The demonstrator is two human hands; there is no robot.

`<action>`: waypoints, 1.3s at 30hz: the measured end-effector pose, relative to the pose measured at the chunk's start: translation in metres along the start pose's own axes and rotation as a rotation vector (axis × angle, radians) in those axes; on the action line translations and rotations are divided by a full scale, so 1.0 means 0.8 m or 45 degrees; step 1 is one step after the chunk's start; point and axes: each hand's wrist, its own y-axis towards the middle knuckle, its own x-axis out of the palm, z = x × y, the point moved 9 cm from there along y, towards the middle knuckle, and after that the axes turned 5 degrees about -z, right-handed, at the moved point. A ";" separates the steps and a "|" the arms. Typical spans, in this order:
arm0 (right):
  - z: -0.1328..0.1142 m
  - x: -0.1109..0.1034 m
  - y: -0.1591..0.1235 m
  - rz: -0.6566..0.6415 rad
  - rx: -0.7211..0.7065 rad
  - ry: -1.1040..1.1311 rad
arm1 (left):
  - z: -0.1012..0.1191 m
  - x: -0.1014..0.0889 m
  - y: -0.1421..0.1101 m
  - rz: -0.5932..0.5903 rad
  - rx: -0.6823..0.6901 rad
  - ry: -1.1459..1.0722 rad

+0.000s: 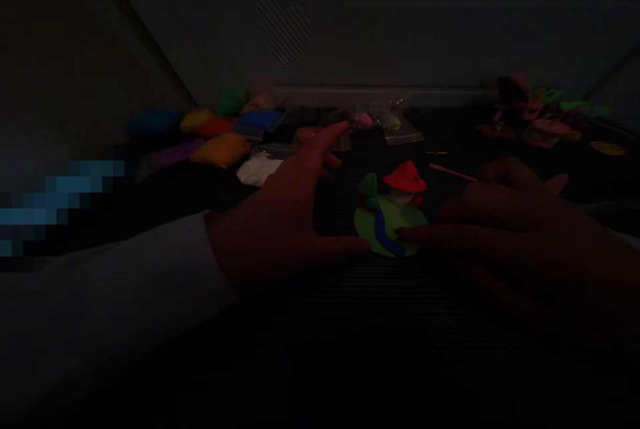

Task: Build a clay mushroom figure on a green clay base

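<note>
The view is very dark. A round light-green clay base (365, 224) bears a wavy blue clay strip (383, 229), a green clay tree shape (369, 189) and a small mushroom house with a red cap (406, 178). My left hand (287, 219) is open to the left of it, fingers apart, its thumb at the base's near left edge. From the right, my right hand (515, 236) reaches over the base with a finger stretched out, its tip beside the blue strip. A pink clay tool (450, 172) runs behind this hand; whether they touch is hidden.
Several bags of coloured clay, among them an orange one (220, 150) and a white one (259, 169), lie at the back left. Clear plastic packets (403, 130) lie at the back middle. Colourful clay figures (545, 129) stand at the back right, before a pale wall.
</note>
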 end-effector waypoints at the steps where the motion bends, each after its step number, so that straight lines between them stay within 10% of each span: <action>1: 0.000 0.000 0.000 0.003 0.005 -0.003 | -0.001 0.000 0.000 -0.001 0.003 0.011; 39: 0.015 0.007 0.012 0.004 0.210 0.200 | 0.003 0.000 -0.001 -0.006 0.036 0.048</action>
